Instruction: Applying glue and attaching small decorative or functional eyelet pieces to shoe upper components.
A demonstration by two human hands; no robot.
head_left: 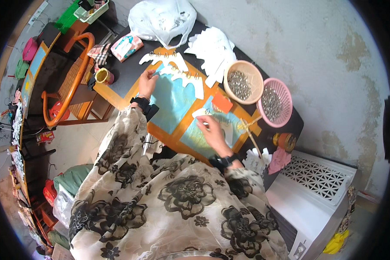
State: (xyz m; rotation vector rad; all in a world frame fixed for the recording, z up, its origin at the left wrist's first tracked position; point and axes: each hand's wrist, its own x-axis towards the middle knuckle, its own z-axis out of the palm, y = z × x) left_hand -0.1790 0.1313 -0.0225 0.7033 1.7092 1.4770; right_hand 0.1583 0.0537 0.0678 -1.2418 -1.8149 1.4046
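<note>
My left hand [147, 83] pinches the near end of a row of white cut-out shapes [183, 74] fitted with small metal rings, lying on a blue and orange mat [173, 104]. My right hand [211, 130] presses on a single white cut-out piece [226, 130] on the mat, fingers closed around its edge. An orange card [221, 102] lies just beyond that hand. Both wrists carry black bands.
A tan basket [243, 82] and a pink basket [274, 103] hold several metal rings. A stack of white cut-outs [212, 50], a white plastic bag [162, 19], a tissue pack [126, 46], a tape roll [103, 76], an orange chair [69, 82], a white slatted unit [316, 190].
</note>
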